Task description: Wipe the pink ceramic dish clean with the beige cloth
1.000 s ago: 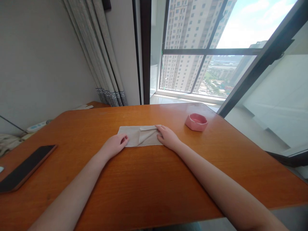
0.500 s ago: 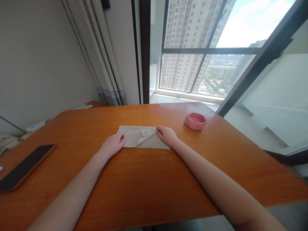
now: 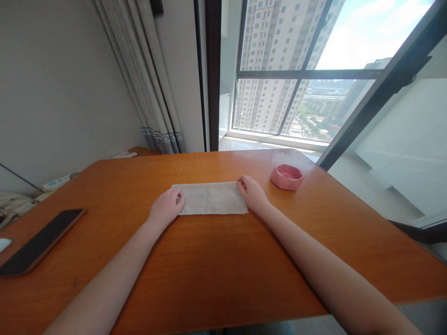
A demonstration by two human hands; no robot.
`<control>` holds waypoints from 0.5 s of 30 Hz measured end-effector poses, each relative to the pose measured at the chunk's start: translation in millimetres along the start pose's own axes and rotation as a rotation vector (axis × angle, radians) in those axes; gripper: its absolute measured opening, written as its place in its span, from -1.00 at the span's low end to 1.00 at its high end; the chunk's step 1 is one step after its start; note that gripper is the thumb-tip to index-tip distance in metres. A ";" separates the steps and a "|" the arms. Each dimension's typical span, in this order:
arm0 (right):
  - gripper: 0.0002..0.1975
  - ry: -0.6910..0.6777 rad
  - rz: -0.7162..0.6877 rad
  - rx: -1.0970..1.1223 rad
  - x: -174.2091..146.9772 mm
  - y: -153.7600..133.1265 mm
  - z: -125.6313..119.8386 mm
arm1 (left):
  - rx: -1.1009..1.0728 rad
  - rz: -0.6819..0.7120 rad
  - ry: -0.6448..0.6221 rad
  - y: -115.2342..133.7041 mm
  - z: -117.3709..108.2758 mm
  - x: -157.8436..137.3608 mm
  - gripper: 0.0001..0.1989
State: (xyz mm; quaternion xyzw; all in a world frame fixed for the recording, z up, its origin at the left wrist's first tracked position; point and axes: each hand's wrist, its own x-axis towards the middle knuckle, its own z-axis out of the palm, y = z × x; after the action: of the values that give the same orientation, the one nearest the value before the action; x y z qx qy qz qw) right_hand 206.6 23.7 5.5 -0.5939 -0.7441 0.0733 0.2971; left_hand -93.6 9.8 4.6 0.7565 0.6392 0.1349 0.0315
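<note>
A pale grey cloth [image 3: 210, 198], folded into a flat strip, lies across the middle of the wooden table. My left hand [image 3: 166, 204] has its fingers curled round the strip's left end, the thumb close to the fingers. At the far right corner, the bent fingers of my right hand [image 3: 252, 193] close on the edge of the cloth. The upper face of the cloth looks smooth between the two hands. Both short ends are partly hidden under my fingers.
A pink faceted bowl [image 3: 287, 177] stands to the right, beyond my right hand. A long dark flat object [image 3: 42, 242] lies at the table's left, with a white item [image 3: 4, 244] beside it. A curtain [image 3: 153, 93] and large window are behind the table [image 3: 195, 270].
The flap that my right hand held folded back over the cloth is now laid out flat to the right. My right hand has moved slightly right; my left hand stays at the left end.
</note>
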 end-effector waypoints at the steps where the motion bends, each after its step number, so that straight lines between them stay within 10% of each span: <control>1: -0.78 -0.022 -0.038 -0.023 -2.3 -7.8 2.1 | -0.007 0.054 0.043 1.0 1.4 0.7 -0.72; 10: -0.59 -0.081 0.160 0.141 1.3 15.1 9.9 | -0.036 -0.006 -0.073 -21.8 25.3 10.5 -0.40; 15: -0.57 -0.098 0.047 0.261 5.9 19.9 17.0 | -0.029 -0.011 -0.114 -22.4 26.2 9.8 -0.40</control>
State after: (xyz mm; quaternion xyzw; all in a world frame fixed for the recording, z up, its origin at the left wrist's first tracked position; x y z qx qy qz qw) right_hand 213.6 38.9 -15.5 -0.5631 -0.7278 0.2053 0.3334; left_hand -107.2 26.7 -24.0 0.7590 0.6384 0.1003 0.0795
